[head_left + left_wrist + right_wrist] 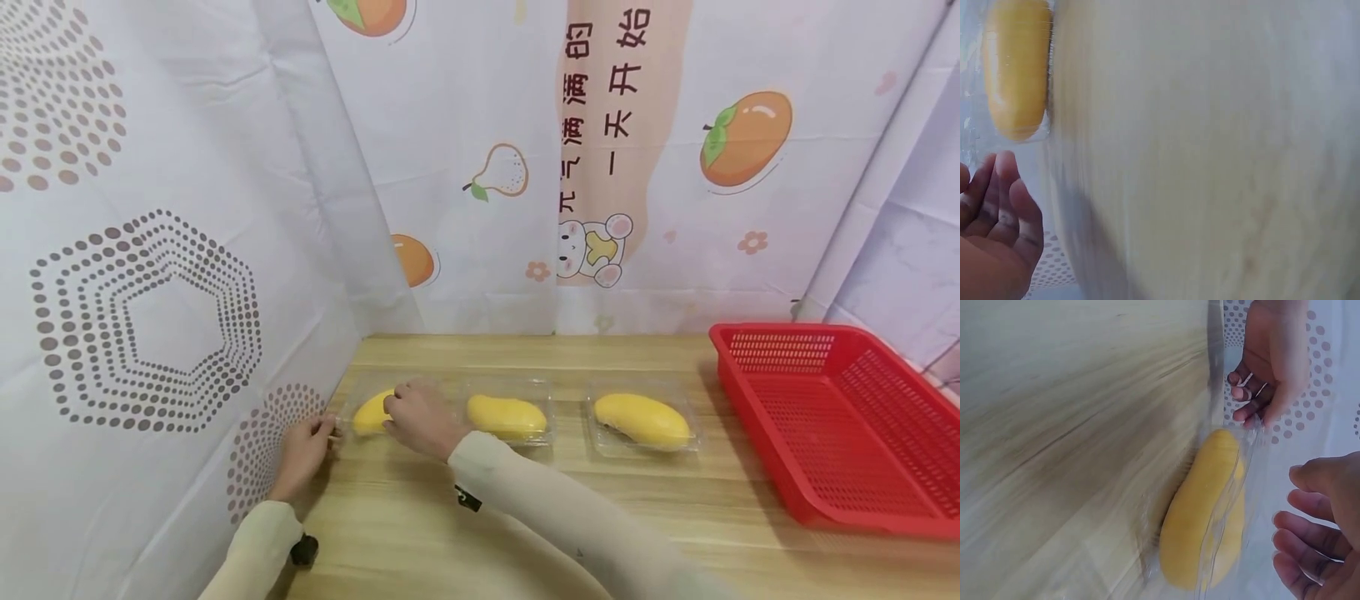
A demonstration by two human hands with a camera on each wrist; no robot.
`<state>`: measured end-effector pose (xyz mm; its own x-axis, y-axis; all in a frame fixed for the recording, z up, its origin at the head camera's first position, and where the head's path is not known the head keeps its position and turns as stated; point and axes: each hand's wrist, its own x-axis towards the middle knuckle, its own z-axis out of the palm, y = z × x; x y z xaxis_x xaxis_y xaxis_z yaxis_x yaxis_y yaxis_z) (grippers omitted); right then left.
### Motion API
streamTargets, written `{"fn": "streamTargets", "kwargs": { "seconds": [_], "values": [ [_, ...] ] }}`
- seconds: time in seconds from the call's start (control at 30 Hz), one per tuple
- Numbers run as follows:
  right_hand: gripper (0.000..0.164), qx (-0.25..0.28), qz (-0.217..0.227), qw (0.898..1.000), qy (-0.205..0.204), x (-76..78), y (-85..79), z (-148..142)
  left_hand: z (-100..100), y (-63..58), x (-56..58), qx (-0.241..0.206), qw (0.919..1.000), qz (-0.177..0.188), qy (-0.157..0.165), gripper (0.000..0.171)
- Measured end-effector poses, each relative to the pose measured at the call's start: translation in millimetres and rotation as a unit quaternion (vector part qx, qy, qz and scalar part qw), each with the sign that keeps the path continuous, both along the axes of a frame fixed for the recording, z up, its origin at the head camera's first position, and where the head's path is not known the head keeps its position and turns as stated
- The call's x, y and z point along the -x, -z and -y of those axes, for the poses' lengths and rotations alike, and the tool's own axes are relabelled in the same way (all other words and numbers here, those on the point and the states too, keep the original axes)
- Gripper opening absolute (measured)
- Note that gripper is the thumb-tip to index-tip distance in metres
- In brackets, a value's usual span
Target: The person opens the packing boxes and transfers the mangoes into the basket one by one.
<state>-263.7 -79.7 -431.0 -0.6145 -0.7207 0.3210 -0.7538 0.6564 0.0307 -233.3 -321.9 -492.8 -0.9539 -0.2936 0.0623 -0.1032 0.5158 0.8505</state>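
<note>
At the table's left end, a yellow mango (372, 413) lies in a clear plastic box (1244, 487). My left hand (306, 450) is at the box's left end; in the right wrist view its thumb and forefinger pinch the plastic edge. Above that box is my right hand (423, 419), its loosely bent fingers (1304, 528) beside the plastic with nothing held in them. From the head view, the right hand covers part of this mango and box. Two more boxed mangoes, a middle one (507, 417) and a right one (642, 419), lie in the same row.
A red perforated basket (757, 417) stands at the table's right end. White printed curtains (465, 100) hang behind the wooden table (420, 533) and along its left side, close by my left hand.
</note>
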Motion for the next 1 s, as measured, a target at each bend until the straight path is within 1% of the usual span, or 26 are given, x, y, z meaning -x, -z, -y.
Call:
{"fn": "streamTargets", "kwargs": {
  "seconds": [0.07, 0.17, 0.2, 0.3, 0.47, 0.53, 0.6, 0.77, 0.87, 1.0],
  "values": [
    [0.02, 0.001, 0.002, 1.0, -0.002, -1.5, 0.3, 6.5, 0.4, 0.7, -0.2, -0.067, 0.9976, 0.019, 0.002, 0.036],
    [0.017, 0.004, 0.011, 1.0, -0.008, -3.6, 1.5, 15.2, 1.2, 1.7, -0.6, -0.165, 0.9851, 0.047, 0.001, 0.036],
    [0.016, 0.004, 0.013, 1.0, -0.009, -4.0, 1.7, 18.0, 1.5, 1.9, -1.1, -0.19, 0.9804, 0.054, -0.001, 0.035],
    [0.014, 0.001, 0.025, 1.0, -0.013, -4.8, 3.1, 25.7, 3.1, 2.9, -2.8, -0.238, 0.9688, 0.068, -0.002, 0.036],
    [0.02, -0.01, 0.046, 0.999, -0.002, -5.3, 6.7, 36.1, 7.2, 6.4, -5.5, -0.26, 0.9625, 0.078, 0.007, 0.036],
    [0.021, -0.013, 0.054, 0.998, 0.0, -5.2, 8.6, 39.2, 9.6, 8.2, -6.5, -0.259, 0.9628, 0.076, 0.015, 0.035],
    [0.022, -0.014, 0.057, 0.998, 0.002, -5.0, 10.7, 41.8, 11.8, 9.5, -7.2, -0.275, 0.9583, 0.076, 0.017, 0.033],
    [0.021, -0.018, 0.038, 0.999, 0.009, -4.2, 14.1, 47.0, 12.6, 7.0, -7.2, -0.303, 0.9496, 0.075, 0.029, 0.034],
    [0.021, -0.02, 0.029, 0.999, 0.016, -3.6, 14.1, 51.2, 10.9, 5.1, -6.2, -0.299, 0.9509, 0.071, 0.034, 0.035],
    [0.018, -0.026, 0.032, 0.999, 0.02, -3.1, 14.7, 58.8, 8.9, 4.6, -5.0, -0.299, 0.9509, 0.074, 0.033, 0.03]
  ]
}}
